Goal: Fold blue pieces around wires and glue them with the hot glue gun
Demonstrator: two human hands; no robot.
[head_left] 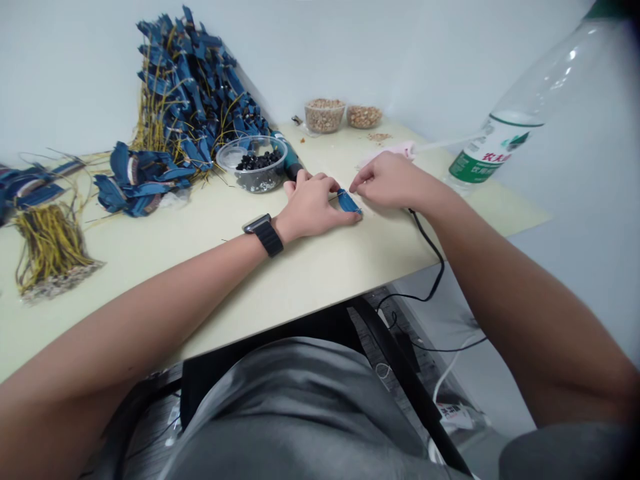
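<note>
A small blue curved piece point(349, 201) lies at the table's surface between the thumb and forefinger of my left hand point(313, 207), which is closed on its edges. A thin wire-like strand shows beside its upper end. Just right of the piece, my right hand point(393, 181) is closed with thumb and fingertips pinched together. What the pinch holds, if anything, is too small or hidden to tell. A black cable point(434, 243) runs from beneath my right hand over the table's edge. Behind that hand lies a pink object point(400, 150), partly hidden.
A round tub point(260, 180) of black bits stands beyond my left hand, beside a dark green cylindrical tool point(294, 163). Farther back are two tubs of tan pieces point(324, 117). Blue pieces with yellow wires point(185, 87) pile at left, near a yellow wire bundle point(53, 240). A bottle point(493, 150) stands right.
</note>
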